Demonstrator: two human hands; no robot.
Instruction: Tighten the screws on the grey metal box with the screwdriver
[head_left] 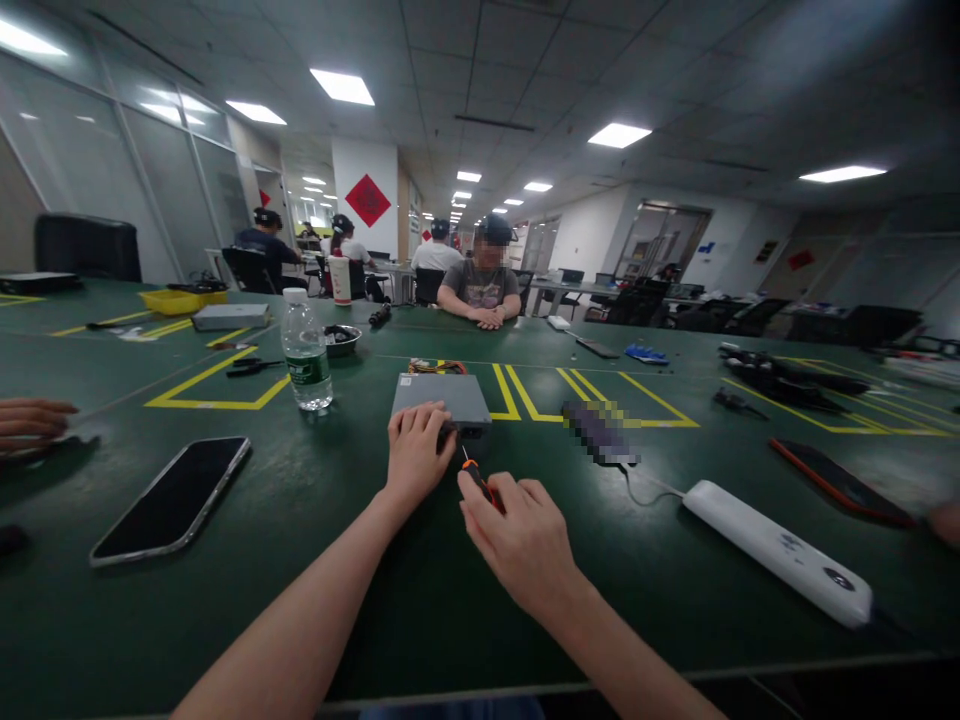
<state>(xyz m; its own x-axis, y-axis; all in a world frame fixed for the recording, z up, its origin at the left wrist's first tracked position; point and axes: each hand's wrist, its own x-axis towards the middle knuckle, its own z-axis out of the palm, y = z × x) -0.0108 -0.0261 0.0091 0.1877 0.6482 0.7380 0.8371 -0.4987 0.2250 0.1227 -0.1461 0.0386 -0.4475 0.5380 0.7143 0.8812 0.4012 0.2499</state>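
Observation:
A grey metal computer power supply (463, 397) lies flat on the green table, with a bundle of coloured wires (437, 367) behind it. My left hand (421, 445) is holding its front left corner, fingers over the top and thumb at the front face. In my right hand (517, 530) is a screwdriver (471, 468) with an orange and black handle, gripped in closed fingers. Its thin shaft points up toward the front face of the power supply. Whether the tip touches it, I cannot tell.
A water bottle (306, 350) and a metal bowl (342, 340) stand left of the power supply. A phone (174, 497) lies near my left arm; a white power strip (776, 550) lies right. Across the table sits a person (484, 285); another person's hand (30, 425) shows at left.

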